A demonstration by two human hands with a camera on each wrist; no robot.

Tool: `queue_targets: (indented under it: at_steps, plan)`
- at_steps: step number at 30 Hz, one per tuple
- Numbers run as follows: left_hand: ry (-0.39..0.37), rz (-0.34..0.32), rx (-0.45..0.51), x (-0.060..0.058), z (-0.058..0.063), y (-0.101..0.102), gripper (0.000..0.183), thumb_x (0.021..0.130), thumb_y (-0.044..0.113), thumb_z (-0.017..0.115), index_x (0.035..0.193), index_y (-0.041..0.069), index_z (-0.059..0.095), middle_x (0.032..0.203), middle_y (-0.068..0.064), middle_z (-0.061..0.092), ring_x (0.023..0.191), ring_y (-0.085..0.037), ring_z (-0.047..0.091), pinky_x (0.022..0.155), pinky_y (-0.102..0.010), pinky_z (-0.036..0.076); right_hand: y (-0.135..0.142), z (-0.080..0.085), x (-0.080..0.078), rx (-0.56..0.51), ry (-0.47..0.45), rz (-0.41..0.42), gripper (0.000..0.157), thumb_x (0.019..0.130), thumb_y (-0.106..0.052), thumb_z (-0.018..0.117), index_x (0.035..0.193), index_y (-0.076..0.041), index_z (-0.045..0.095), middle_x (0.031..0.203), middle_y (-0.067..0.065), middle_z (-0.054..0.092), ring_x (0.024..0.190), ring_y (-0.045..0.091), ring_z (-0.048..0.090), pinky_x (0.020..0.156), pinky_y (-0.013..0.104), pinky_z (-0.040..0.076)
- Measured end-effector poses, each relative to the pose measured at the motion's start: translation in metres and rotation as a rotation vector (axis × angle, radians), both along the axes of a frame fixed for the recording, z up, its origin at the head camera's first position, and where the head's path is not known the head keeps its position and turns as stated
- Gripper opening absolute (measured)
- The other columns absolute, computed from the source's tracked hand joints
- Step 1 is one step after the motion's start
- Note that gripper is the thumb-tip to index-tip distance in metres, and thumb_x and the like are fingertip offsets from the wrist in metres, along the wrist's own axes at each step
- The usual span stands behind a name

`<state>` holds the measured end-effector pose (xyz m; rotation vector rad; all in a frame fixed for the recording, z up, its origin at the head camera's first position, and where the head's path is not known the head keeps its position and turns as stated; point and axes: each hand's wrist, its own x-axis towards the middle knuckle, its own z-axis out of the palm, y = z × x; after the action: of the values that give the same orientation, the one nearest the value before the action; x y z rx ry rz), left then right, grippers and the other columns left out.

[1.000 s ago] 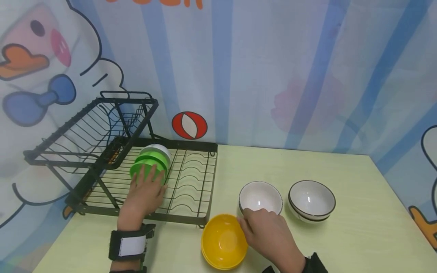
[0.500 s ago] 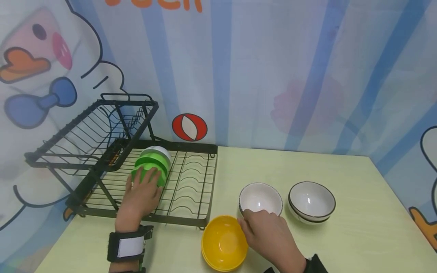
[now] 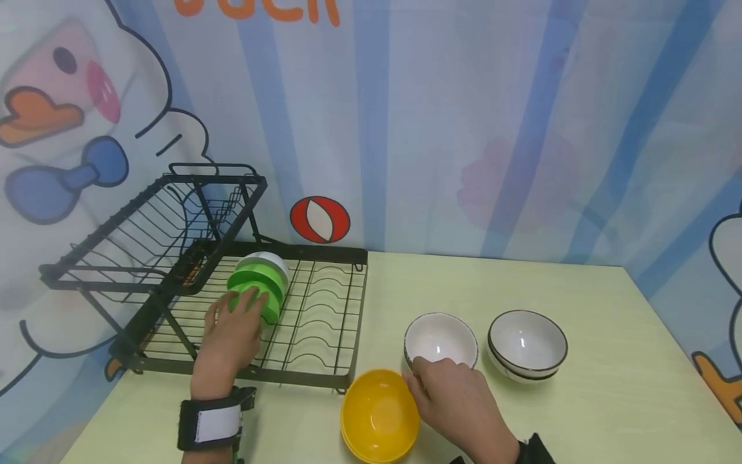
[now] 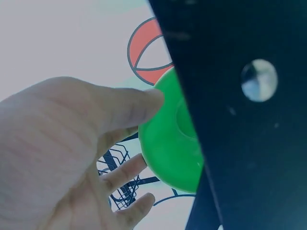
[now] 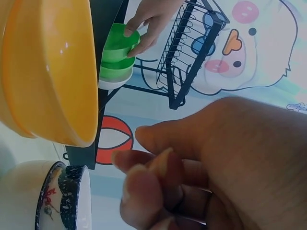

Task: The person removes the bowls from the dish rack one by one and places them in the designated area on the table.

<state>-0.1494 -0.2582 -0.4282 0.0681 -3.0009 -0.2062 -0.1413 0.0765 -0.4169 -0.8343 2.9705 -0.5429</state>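
Note:
In the head view, my left hand [image 3: 232, 328] is at the nearer of two green bowls [image 3: 259, 296], which lean on edge in the dish rack [image 3: 324, 374] in front of a white bowl [image 3: 272, 259]. Its fingers are spread and relaxed; in the left wrist view, the thumb overlaps the edge of the green bowl [image 4: 168, 153]. A black strap hides part of that bowl. My right hand [image 3: 455, 399], loosely curled and holding nothing, hovers beside the yellow bowls [image 3: 379, 415] and in front of a white dark-rimmed bowl [image 3: 442, 338].
Two stacked white dark-rimmed bowls [image 3: 527, 341] stand on the right of the pale yellow table [image 3: 626, 374]. The rack's raised upper basket [image 3: 145, 238] overhangs its left side. A printed cloth backdrop [image 3: 429, 129] rises behind the table.
My left hand has drawn back a little toward the left and nearer to me, uncovering more of the front green bowl. The right hand has stayed in place.

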Motion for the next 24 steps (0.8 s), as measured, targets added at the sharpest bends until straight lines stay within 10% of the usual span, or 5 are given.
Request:
queue_targets:
  at_steps: [11, 24]
  plan:
    - [0.070, -0.005, -0.037, -0.0005, -0.0030, -0.0024, 0.070, 0.072, -0.012, 0.064, 0.137, 0.001, 0.041, 0.141, -0.024, 0.031, 0.121, -0.055, 0.023, 0.090, -0.068, 0.041, -0.0003, -0.0005, 0.0008, 0.008, 0.011, 0.009, 0.022, 0.090, -0.030, 0.058, 0.072, -0.018, 0.055, 0.049, -0.007, 0.044, 0.043, 0.010, 0.039, 0.038, 0.024, 0.031]
    - [0.117, -0.003, -0.026, 0.0025, -0.0019, -0.0033, 0.067, 0.069, -0.018, 0.063, 0.130, 0.008, 0.053, 0.134, -0.023, 0.040, 0.117, -0.053, 0.029, 0.083, -0.065, 0.045, -0.0013, -0.0004, 0.0013, 0.010, 0.019, 0.007, 0.023, 0.091, -0.029, 0.057, 0.071, -0.018, 0.054, 0.050, -0.007, 0.044, 0.043, 0.011, 0.039, 0.038, 0.025, 0.032]
